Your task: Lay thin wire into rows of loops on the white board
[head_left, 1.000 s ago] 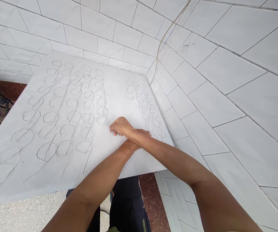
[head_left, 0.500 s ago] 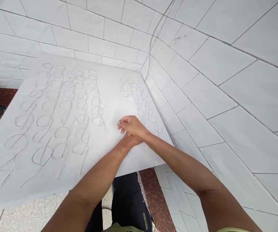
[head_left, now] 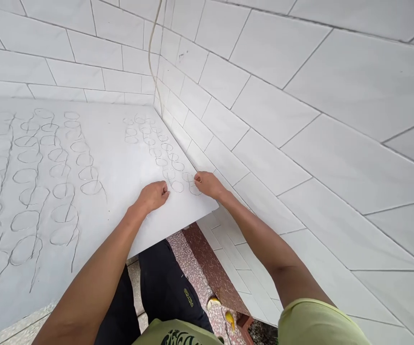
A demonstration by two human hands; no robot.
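Many thin, dark, wire-like loops (head_left: 91,187) lie in rows on a white tabletop (head_left: 120,167), several with long wavy tails. A smaller group of loops (head_left: 161,162) lies along the right side of the table. My left hand (head_left: 154,195) is closed in a pinch just left of this group; what it holds, if anything, is too small to make out. At the table's right edge, my right hand (head_left: 209,184) is closed, its fingertips on the rim of a thin wire loop (head_left: 194,193). The two hands are apart.
A white tiled wall (head_left: 243,129) runs close along the table's right side and meets another behind. A pale cable (head_left: 150,52) hangs in the corner. Below the table are my dark trousers (head_left: 167,287), a speckled floor and yellow footwear (head_left: 229,318).
My hands were crossed near the middle of the table; they have separated, the right one moving to the right edge. The view has turned rightward.
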